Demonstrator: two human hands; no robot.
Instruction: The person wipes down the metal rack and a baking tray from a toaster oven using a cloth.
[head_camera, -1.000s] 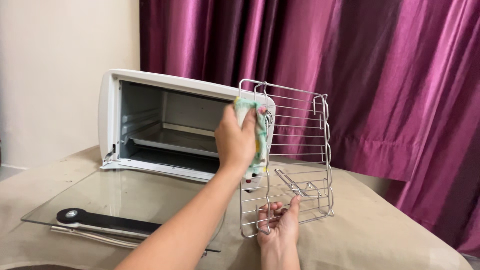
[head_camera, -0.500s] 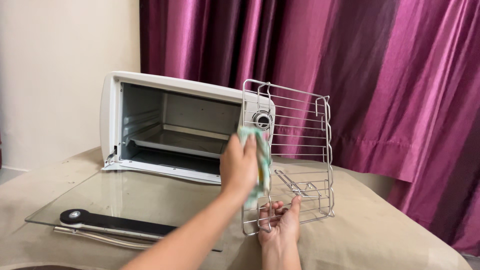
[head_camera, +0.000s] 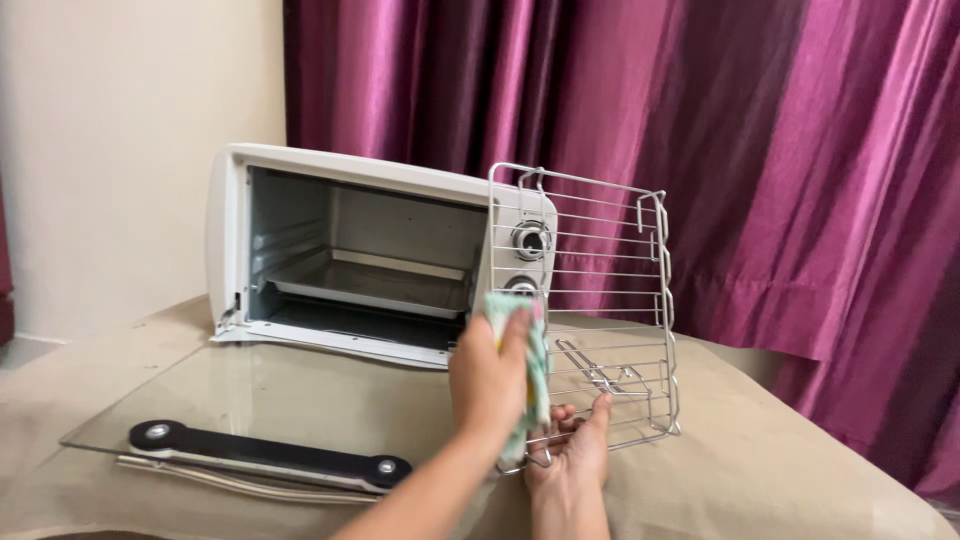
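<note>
Left hand (head_camera: 490, 375) presses patterned cloth (head_camera: 530, 350) on upright wire rack (head_camera: 600, 280); right hand (head_camera: 572, 448) grips rack's bottom edge; open white oven (head_camera: 350, 260) behind left hand.

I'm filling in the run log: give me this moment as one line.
left hand: presses cloth on wire rack | right hand: grips rack's bottom edge, rack upright | behind: toaster oven, glass door open flat

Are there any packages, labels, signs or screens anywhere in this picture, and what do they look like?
No package, sign, screen or readable label shows.
The nearest thing to a display is the white toaster oven's control strip: two round silver knobs, seen through the upright wire rack.
Any markings around the knobs are too small to tell.
</note>
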